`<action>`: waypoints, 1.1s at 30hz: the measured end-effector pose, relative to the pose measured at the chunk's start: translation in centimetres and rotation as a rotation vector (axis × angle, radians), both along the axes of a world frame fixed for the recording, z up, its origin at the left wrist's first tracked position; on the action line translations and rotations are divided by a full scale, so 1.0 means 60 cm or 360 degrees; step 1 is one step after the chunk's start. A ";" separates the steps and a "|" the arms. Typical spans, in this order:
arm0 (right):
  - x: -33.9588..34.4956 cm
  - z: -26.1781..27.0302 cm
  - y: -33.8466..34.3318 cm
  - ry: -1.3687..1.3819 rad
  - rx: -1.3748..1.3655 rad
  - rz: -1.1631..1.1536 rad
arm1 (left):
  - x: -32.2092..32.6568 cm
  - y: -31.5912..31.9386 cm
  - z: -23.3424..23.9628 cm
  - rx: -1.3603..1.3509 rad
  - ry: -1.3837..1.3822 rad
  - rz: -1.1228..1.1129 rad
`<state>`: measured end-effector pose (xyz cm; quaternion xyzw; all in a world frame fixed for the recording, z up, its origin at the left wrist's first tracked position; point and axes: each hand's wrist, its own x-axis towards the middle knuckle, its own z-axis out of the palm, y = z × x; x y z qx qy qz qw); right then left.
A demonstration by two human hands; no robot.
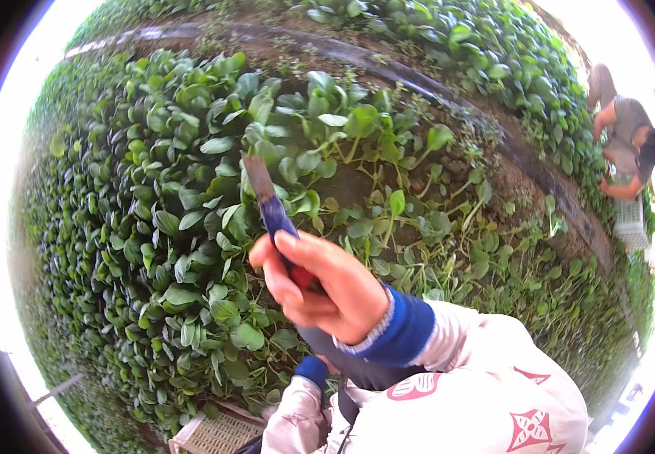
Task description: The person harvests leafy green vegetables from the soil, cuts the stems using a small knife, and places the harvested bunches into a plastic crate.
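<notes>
My right hand (pixel 330 284) is closed around the handle of a knife (pixel 278 215), held up over the plants. Its short, flat blade has a worn, brownish end and points up and left; dark blue wrapping covers the part near my fingers, and something red shows in my grip. Leafy green vegetables (pixel 182 221) with broad, rounded leaves grow densely left of the blade. My left arm is low in the view, its blue cuff (pixel 311 371) beside my dark-clothed leg; only a sliver of my left hand (pixel 328 365) shows, the rest hidden.
A pale slatted plastic crate (pixel 219 434) sits at the bottom left. Low, sparse greens (pixel 441 249) and soil lie to the right. A dark plastic strip (pixel 418 85) curves between the beds. Far right, another person (pixel 631 127) crouches beside a light crate (pixel 630 218).
</notes>
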<state>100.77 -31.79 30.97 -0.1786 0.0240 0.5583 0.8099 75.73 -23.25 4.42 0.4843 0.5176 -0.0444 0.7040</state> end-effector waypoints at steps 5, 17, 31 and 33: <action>0.084 -0.146 -0.060 -0.0555 -0.0489 -0.0723 | 0.079 0.005 0.039 0.0153 -0.0151 -0.0024; 0.331 -0.590 -0.251 -0.2504 -0.2619 -0.0960 | 0.072 -0.056 -0.114 -0.0268 -0.0055 -0.0117; 0.157 -0.619 -0.185 -0.2005 -0.1553 -0.0808 | 0.703 -0.146 0.002 0.1620 -0.1358 -0.1983; 0.172 -0.629 -0.221 -0.1383 -0.1831 -0.1007 | 0.799 -0.164 -0.022 0.2068 -0.0826 -0.2580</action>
